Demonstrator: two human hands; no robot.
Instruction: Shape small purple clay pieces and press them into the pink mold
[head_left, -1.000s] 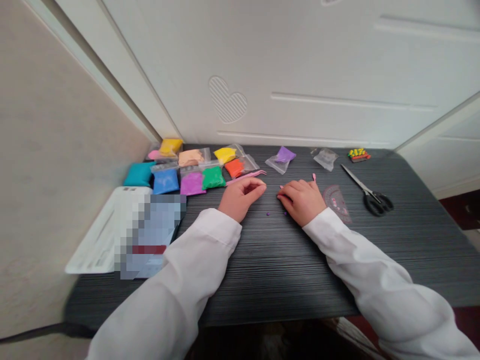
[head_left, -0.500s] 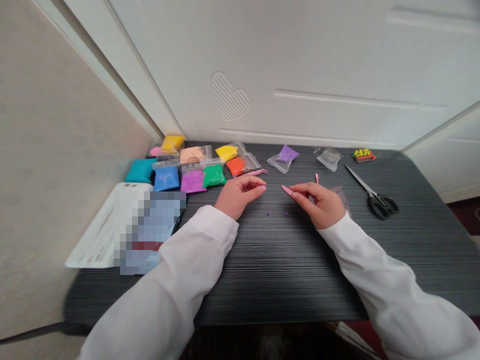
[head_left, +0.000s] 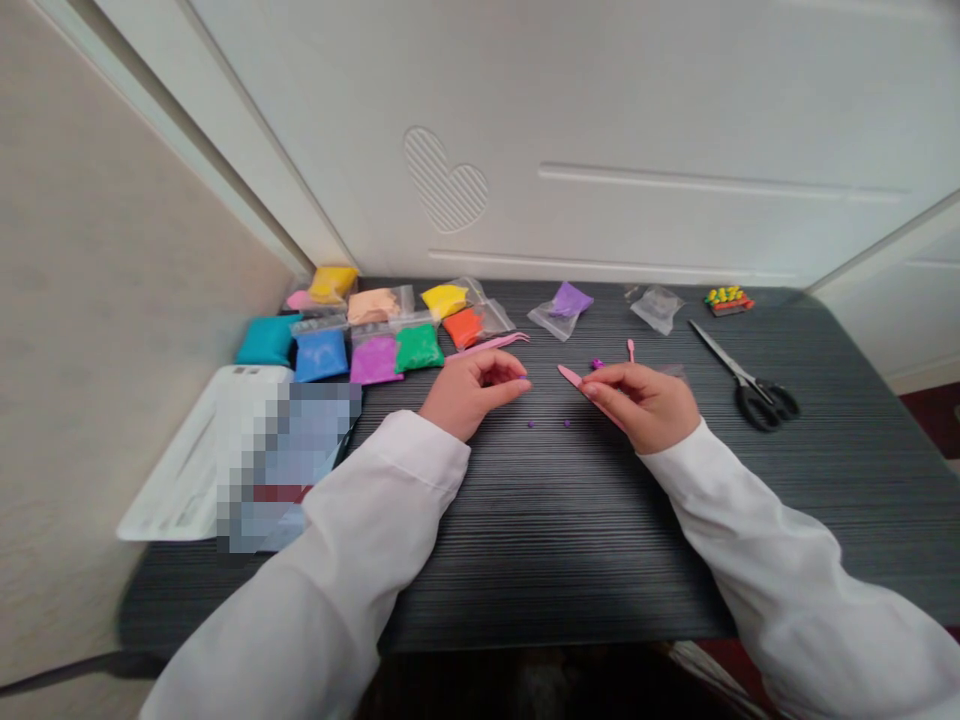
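Note:
My right hand (head_left: 646,402) rests on the dark striped table (head_left: 570,530) with its fingers closed on a flat pink modelling tool (head_left: 571,376), whose tip points left. My left hand (head_left: 471,390) lies beside it, fingers curled in a pinch on something I cannot make out. Two tiny purple clay bits (head_left: 548,423) lie on the table between the hands. A small purple clay lump (head_left: 597,363) sits just behind the tool. A second pink stick tool (head_left: 631,349) lies beyond my right hand.
Several small bags of coloured clay (head_left: 375,330) are spread at the back left. A purple clay bag (head_left: 562,305) and an empty clear bag (head_left: 655,306) lie at the back. Black scissors (head_left: 750,382) lie right. Pink tweezers (head_left: 487,344) and a white packet (head_left: 225,450) lie left.
My right hand turned from palm-down on the table to lifting the pink modelling tool, tip pointing left. A purple lump now shows behind it. My left hand stayed put.

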